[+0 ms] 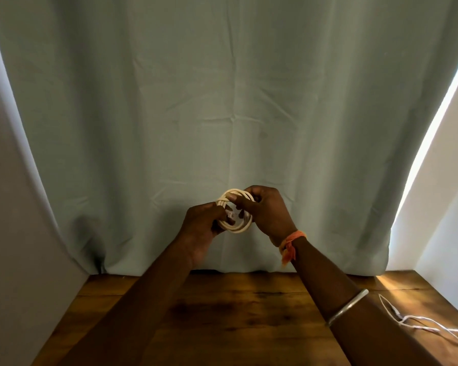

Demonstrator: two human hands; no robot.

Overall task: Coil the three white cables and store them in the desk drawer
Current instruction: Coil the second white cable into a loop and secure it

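Task early-to-mid. One white cable point(236, 229) is wound into a small coil, held up in the air above the far part of the tabletop point(236, 313), in front of the curtain point(222, 101). The left hand point(201, 223) grips the coil's left side with curled fingers. The right hand point(267, 212) pinches its top right, likely tucking the end in. A second white cable point(428, 323) lies loose and uncoiled on the tabletop, near right. The third cable is not in view. The drawer is not in view either, so its contents cannot be told. Left to do, by judgement: finish this coil, coil the others, stow all three.
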